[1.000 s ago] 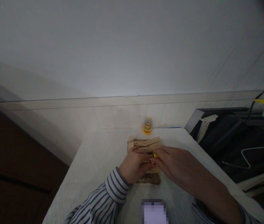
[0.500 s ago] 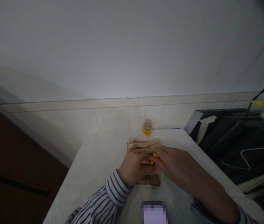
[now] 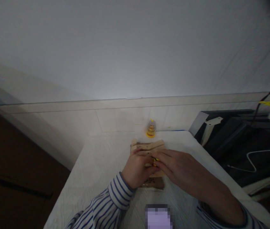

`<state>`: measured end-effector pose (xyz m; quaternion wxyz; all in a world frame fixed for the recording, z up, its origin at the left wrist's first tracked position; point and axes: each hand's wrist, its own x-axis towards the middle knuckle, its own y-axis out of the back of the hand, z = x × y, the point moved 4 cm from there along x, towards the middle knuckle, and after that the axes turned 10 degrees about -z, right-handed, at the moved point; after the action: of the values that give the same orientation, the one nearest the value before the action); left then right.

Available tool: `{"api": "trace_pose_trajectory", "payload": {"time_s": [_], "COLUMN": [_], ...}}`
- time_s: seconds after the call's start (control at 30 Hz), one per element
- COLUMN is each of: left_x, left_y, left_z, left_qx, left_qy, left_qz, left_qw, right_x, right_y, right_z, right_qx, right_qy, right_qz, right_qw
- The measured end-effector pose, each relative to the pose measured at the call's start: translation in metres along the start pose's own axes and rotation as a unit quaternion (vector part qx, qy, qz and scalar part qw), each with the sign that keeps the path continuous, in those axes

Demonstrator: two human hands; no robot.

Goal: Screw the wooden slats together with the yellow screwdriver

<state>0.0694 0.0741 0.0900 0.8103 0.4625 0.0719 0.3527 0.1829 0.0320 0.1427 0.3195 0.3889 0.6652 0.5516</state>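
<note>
My right hand [image 3: 179,163] is closed in a pinch on a small yellow screwdriver [image 3: 155,161], mostly hidden by the fingers. From the left, my left hand [image 3: 137,168] curls over a slatted wooden piece [image 3: 150,146], its thumb and fingertips close to the yellow handle. Whether the left fingertips also touch the screwdriver, I cannot tell. Beneath the pale slats, a brown part with dark markings [image 3: 152,182] shows at the near side. Both hands cover the middle of the wood.
A cone-shaped yellow container [image 3: 151,128] stands behind the wood, near the wall. A phone-like object with a blurred screen [image 3: 158,218] lies at the table's near side. White cloth covers the table [image 3: 96,159]. Dark panels [image 3: 230,140] and a white cable [image 3: 263,152] are to the right.
My right fingers have turned and closed further over the yellow handle, so less of it shows. My left hand and the wooden piece stay nearly in place.
</note>
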Motion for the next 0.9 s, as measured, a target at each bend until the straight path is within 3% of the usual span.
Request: {"api": "trace_pose_trajectory", "payload": {"time_s": [0.63, 0.9], "left_x": [-0.0015, -0.0007], "left_y": [-0.0016, -0.0014], "left_z": [-0.0021, -0.0006], "left_qx": [-0.020, 0.010], "left_qy": [-0.053, -0.002], "left_qz": [-0.047, -0.007], "left_qw": [0.997, 1.000], "right_x": [0.0025, 0.0054], "right_y": [-0.0048, -0.0047], "right_z": [-0.0028, -0.0038], "right_qx": [-0.080, -0.071], "right_qy": [-0.009, -0.020], "right_qz": [0.052, 0.050], "right_qw": [0.995, 0.996]}}
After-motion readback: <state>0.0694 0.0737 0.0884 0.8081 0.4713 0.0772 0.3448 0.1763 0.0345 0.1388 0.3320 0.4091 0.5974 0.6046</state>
